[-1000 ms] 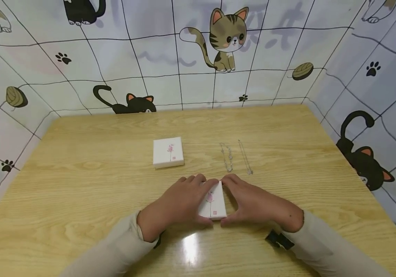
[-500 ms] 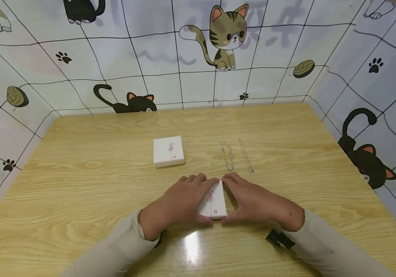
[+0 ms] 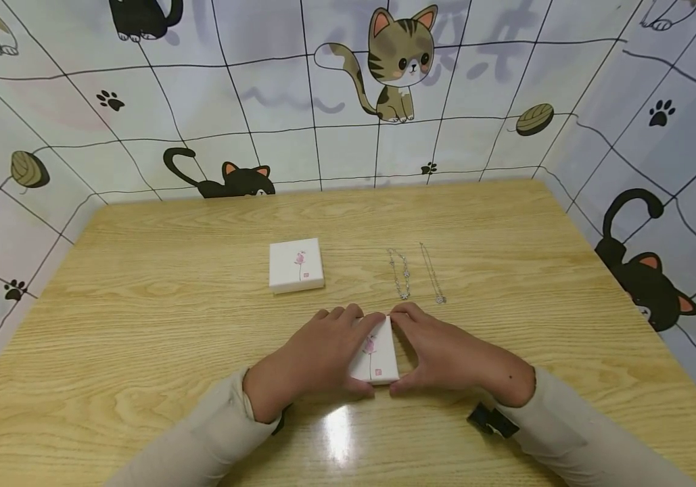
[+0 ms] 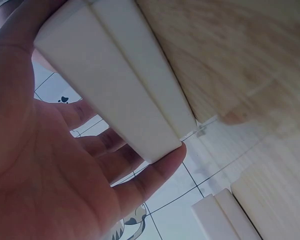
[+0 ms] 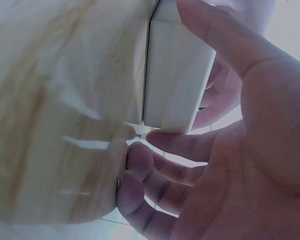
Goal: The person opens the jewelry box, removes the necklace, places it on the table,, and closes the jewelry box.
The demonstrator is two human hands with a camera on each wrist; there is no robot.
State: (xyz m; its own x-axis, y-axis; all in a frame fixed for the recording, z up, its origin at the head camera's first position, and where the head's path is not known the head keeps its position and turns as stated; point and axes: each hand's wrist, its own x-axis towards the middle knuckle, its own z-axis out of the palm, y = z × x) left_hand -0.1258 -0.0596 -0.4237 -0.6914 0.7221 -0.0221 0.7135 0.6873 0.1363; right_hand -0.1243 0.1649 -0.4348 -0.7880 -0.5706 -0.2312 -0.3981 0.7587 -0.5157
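A small white jewelry box (image 3: 384,358) with a pink flower printed on its lid lies on the table in front of me. My left hand (image 3: 317,358) reaches over its left part and grips it, thumb at the near side and fingers at the far side. At the right end, my right hand (image 3: 445,355) pinches the same box between thumb and index finger, its other fingers curled near the tabletop. Both wrist views show a seam along the box side (image 4: 115,85) between lid and base. The left hand hides part of the printed lid.
A second white box (image 3: 295,266) with the same flower stands farther back, left of centre. Beyond my right hand lie a silver chain bracelet (image 3: 406,274) and a thin silver necklace (image 3: 440,298). A cat-patterned cloth (image 3: 348,159) borders the wooden table (image 3: 159,304).
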